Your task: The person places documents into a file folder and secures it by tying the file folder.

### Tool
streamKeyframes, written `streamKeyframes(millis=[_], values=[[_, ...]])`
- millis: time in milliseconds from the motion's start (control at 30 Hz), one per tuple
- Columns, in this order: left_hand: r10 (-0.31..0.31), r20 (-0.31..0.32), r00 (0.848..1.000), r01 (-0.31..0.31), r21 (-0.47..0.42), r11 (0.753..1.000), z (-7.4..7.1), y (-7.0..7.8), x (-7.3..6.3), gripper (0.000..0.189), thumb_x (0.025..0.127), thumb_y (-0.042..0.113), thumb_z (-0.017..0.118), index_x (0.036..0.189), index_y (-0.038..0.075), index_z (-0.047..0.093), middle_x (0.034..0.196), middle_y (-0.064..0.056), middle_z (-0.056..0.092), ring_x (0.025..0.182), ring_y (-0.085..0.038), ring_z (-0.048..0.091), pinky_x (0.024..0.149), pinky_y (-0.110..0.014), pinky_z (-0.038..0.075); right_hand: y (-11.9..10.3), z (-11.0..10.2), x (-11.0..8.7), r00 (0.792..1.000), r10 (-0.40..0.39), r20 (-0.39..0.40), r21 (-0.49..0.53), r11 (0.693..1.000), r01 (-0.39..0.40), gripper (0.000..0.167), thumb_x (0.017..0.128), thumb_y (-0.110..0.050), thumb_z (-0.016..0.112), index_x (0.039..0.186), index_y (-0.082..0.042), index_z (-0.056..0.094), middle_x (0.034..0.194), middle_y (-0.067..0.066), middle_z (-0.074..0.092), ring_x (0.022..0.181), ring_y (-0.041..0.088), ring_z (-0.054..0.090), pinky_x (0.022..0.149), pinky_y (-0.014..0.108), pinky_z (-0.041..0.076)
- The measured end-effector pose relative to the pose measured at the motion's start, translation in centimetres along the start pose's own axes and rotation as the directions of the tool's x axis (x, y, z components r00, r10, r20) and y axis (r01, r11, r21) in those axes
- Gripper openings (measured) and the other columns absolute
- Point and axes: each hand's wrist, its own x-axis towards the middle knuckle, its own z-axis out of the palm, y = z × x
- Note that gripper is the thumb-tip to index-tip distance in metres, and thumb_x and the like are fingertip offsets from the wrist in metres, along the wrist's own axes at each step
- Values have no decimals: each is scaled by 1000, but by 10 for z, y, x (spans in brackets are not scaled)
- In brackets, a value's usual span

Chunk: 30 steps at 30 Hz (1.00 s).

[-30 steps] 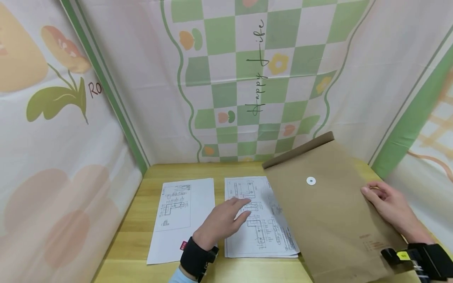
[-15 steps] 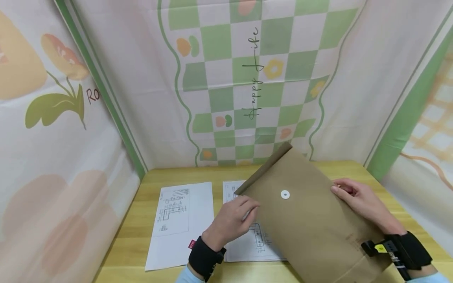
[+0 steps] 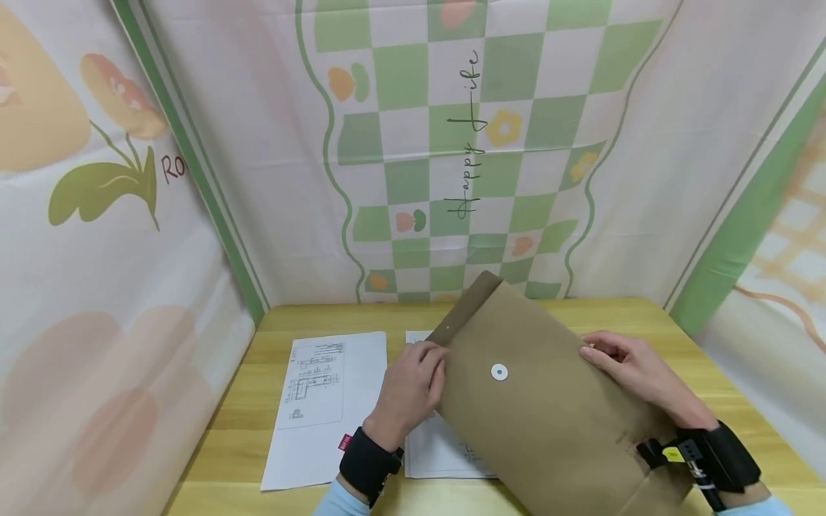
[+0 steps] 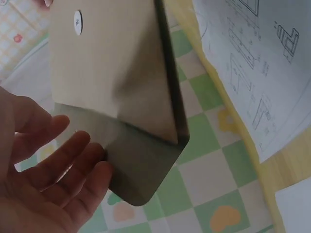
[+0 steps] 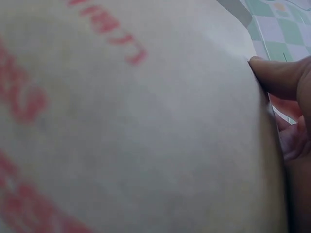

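A brown paper document envelope (image 3: 535, 401) with a white round button (image 3: 499, 372) is held tilted over the table. My right hand (image 3: 635, 369) pinches its right edge, thumb on the front face, as the right wrist view also shows. At the envelope's upper left, my left hand (image 3: 413, 390) is right by the fold-over flap (image 3: 467, 308). In the left wrist view its fingers (image 4: 73, 155) are loosely bent at the edge of the flap (image 4: 141, 165), with a gap between thumb and fingers. The envelope's inside is hidden.
Printed drawing sheets (image 3: 445, 451) lie partly under the envelope. Another drawing sheet (image 3: 323, 408) lies to the left on the wooden table (image 3: 226, 408). Patterned cloth (image 3: 406, 165) hangs behind the table and along both sides.
My right hand has brought the envelope leftward and turned its flap end toward my left hand. The left hand has gone from hovering over the sheets to the flap corner.
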Motion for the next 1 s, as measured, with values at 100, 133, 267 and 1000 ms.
streamKeyframes(millis=[100, 133, 267, 1000], values=[[-33, -1, 999, 33, 19, 999, 0, -1, -2, 16, 93, 12, 63, 106, 9, 73, 99, -2, 68, 88, -15, 63, 73, -25, 55, 2, 3, 1, 1000, -11, 13, 20, 1000, 11, 21, 99, -18, 59, 117, -10, 67, 86, -7, 67, 66, 5, 57, 58, 24, 44], [-47, 3, 999, 47, 27, 999, 0, -1, -3, 16, 93, 12, 64, 106, 9, 73, 98, -2, 68, 87, -15, 63, 72, -25, 55, 2, 4, 1, 1000, -15, 18, 32, 999, 14, 21, 99, -18, 59, 117, -10, 67, 87, -7, 68, 67, 5, 57, 58, 24, 45], [-111, 27, 993, 110, 48, 993, 1, 0, -5, 18, 94, 14, 63, 107, 7, 73, 94, -4, 69, 80, -14, 62, 65, -24, 53, 5, 5, -1, 999, -23, 22, 66, 998, 22, 20, 99, -16, 58, 116, -9, 68, 88, -8, 68, 67, 6, 58, 58, 24, 46], [-174, 111, 978, 187, -110, 976, -1, 3, -7, 17, 94, 20, 65, 80, 14, 57, 93, -3, 57, 86, -19, 50, 76, -30, 41, 15, 7, -5, 998, 52, 30, 67, 996, -54, 21, 100, -20, 58, 114, -10, 68, 83, -7, 65, 66, 7, 54, 58, 25, 44]])
